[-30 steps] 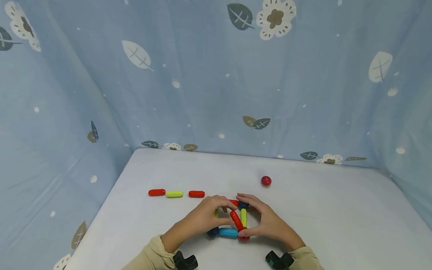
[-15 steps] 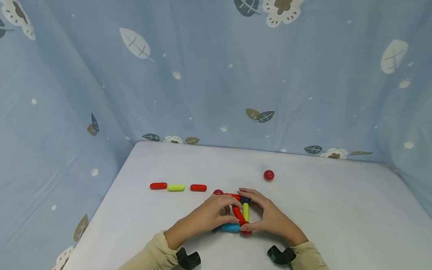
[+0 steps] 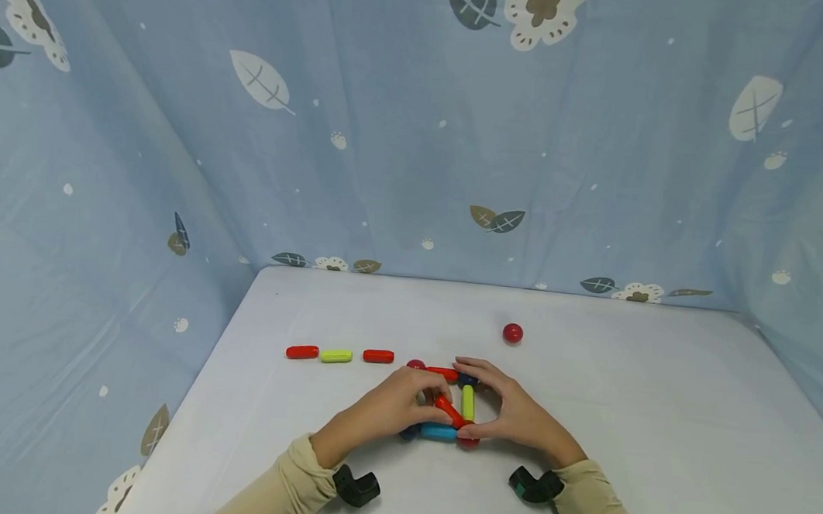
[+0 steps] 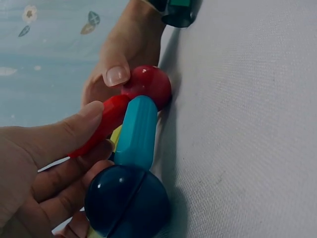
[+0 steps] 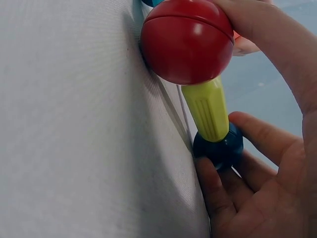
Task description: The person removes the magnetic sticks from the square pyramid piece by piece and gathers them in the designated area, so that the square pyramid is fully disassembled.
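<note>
Between thumb and fingers, my left hand (image 3: 400,404) pinches a red rod (image 4: 106,124) of a magnetic building set. Its far end meets a red ball (image 4: 151,84) at the near right corner of a four-sided frame. From that ball a blue rod (image 4: 136,131) runs to a dark blue ball (image 4: 126,201), and a yellow-green rod (image 5: 205,109) to another dark blue ball (image 5: 220,148). My right hand (image 3: 518,414) spans this side, thumb on the red ball, fingers around the far dark blue one. Another red rod (image 3: 442,373) and red ball (image 3: 416,364) form the far side.
Left of the frame, two loose red rods (image 3: 302,352) (image 3: 378,356) and a yellow-green rod (image 3: 336,356) lie in a row. A loose red ball (image 3: 513,333) sits farther back on the white table (image 3: 628,392). A blue patterned curtain (image 3: 389,147) stands behind.
The head view has shifted, so the table sits higher in it. The red rod in my left hand has tilted further over to the left, its end at the red ball. My right hand keeps its hold.
</note>
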Demonstrator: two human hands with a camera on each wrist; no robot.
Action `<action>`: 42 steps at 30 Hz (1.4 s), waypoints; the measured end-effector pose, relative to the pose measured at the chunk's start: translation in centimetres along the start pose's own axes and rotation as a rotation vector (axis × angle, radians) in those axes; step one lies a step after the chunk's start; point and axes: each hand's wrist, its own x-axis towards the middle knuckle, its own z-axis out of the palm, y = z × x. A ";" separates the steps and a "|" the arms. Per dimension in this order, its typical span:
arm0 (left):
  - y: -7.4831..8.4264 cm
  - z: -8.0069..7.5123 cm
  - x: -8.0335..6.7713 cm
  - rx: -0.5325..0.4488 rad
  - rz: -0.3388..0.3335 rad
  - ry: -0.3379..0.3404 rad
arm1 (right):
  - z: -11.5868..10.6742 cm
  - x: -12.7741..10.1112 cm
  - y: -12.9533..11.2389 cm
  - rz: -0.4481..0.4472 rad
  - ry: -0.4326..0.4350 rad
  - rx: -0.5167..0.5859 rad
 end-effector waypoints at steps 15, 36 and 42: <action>-0.3 -0.2 -0.2 -0.059 0.019 -0.010 | -0.1 0.3 -0.6 -0.008 -0.010 0.022; -0.1 -2.6 -0.6 -0.115 -0.010 0.094 | -0.2 0.1 -0.5 0.028 -0.018 0.014; 0.0 -2.9 -1.0 -0.068 -0.019 0.138 | 0.0 0.0 -0.3 0.033 -0.017 0.018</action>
